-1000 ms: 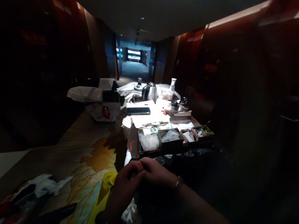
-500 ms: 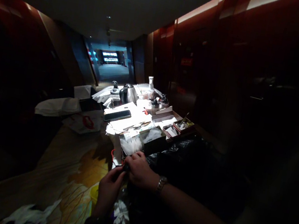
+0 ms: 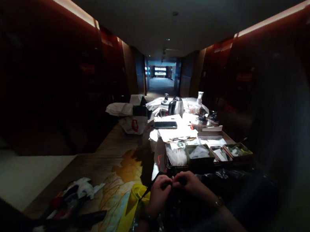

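Observation:
My left hand and my right hand meet in front of me, fingers pinched on the edge of a black plastic bag. A thin black strip of the bag hangs down-left from my left hand. A watch sits on my right wrist. The bag lies dark below the near end of a service cart. Just beyond my hands is the cart's tray of small compartments with white packets in them.
On the cart lie a dark phone, papers, a kettle and a white bottle. A white bag with a red mark stands left of the cart. A yellow bag and crumpled litter lie on the patterned carpet. Dark corridor walls run on both sides.
The view has swung left, then right and back again. My hands stayed together on the black bag and a thin strip of it now trails from my left hand.

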### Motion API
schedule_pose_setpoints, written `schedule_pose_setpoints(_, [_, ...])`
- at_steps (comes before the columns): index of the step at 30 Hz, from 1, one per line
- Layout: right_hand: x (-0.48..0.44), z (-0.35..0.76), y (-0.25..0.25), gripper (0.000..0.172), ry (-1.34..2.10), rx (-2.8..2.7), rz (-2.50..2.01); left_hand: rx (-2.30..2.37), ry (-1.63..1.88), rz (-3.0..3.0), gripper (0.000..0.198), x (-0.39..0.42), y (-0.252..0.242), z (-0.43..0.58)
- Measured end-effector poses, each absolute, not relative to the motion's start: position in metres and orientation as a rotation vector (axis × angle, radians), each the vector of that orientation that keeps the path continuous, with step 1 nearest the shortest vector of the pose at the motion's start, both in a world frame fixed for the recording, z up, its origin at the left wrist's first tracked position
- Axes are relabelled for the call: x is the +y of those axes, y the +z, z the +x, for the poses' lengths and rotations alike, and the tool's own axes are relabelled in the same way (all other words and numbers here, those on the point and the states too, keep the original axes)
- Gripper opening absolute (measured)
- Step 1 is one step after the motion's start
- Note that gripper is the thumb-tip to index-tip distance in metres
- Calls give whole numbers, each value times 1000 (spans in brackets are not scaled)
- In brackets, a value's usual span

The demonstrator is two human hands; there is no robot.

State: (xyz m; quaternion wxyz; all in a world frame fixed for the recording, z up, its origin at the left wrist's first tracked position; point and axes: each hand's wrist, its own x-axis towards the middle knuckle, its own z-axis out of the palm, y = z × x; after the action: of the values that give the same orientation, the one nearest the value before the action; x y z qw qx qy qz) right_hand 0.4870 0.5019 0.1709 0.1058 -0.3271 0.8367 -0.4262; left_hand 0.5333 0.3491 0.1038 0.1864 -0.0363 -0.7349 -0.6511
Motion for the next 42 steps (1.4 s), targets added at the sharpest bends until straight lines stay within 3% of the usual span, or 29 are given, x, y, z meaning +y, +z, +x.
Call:
schedule_pose_setpoints(3, [491,491,171,12,-995,2708,-1069,-2119,-1834,-39,11,342,106,530])
schedule_pose_setpoints(9, [473,499,155,13,-573,2978,-1316,-2123,-1879,137,13,343,101,553])
schedule_pose_setpoints(16, [485,493,148,5,-148,3215,-1697,-2216,-1721,29,45,330,97,561])
schedule_pose_setpoints(21, [482,490,158,9,-54,3083,-1788,-2442,-1392,-194,25,319,111,562])
schedule_pose_setpoints(28, [504,503,172,14,135,3046,-1411,-2604,-955,-307,17,315,130,546])
schedule_pose_setpoints(31, [522,507,168,21,-95,2990,-1237,-2601,-1011,-268,17,316,120,536])
schedule_pose_setpoints(35, [520,505,163,40,-1168,2667,-921,-2556,-1383,-101,15,320,105,525])
schedule_pose_setpoints(38, [503,499,163,55,-1520,2286,-659,-2452,-1748,-10,17,324,107,521])
schedule_pose_setpoints(40, [493,496,162,50,-1508,2263,-625,-2367,-1875,2,22,329,116,521])
schedule_pose_setpoints(42, [488,495,161,29,-1466,2391,-682,-2314,-1889,-19,28,336,127,524])
